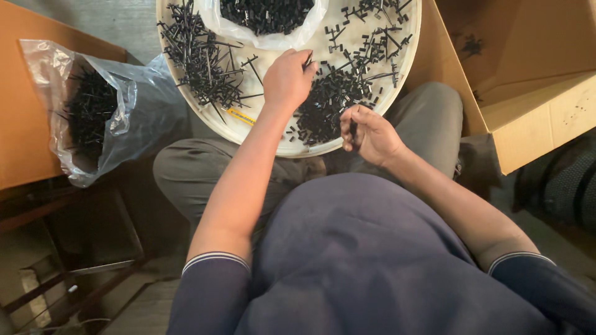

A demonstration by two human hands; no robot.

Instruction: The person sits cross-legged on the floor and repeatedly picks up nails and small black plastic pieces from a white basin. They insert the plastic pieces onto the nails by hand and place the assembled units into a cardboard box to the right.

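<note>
Far left: brown cardboard surface (25, 111), edge of it under a clear plastic bag (133, 115) slumped open, mouth turned up, holding a dark mass of thin black plastic sticks (90, 111). Below the bag, dark metal frame of a stool or stand (93, 270), partly in shadow. Centre top: round cream-coloured tray (273, 146) resting across the knees, grey trousers (186, 174) showing beneath its near rim. On the tray's left part, a loose tangle of long black sprue pieces (202, 56); a small yellow strip (241, 116) near the rim beside it. At the tray's top middle, a second clear bag (273, 38) lying open with small black parts inside. Left hand (287, 77) reached out over the tray's middle, knuckles up, fingers curled and pinched at the tips on a small black piece (308, 60), just beside the heap. Heap of short black parts (326, 102) piled on the tray's near right part, thinner scatter of branched black bits (372, 37) above it toward the far rim. Right hand (367, 133) at the tray's near edge, touching or just over the rim, fingers closed in a loose fist around something dark; what exactly, cannot tell. Dark blue shirt with striped sleeve cuffs (347, 260) filling the lower frame. Far right: open cardboard box (534, 93), flap folded out, a few black specks on its inner wall.
</note>
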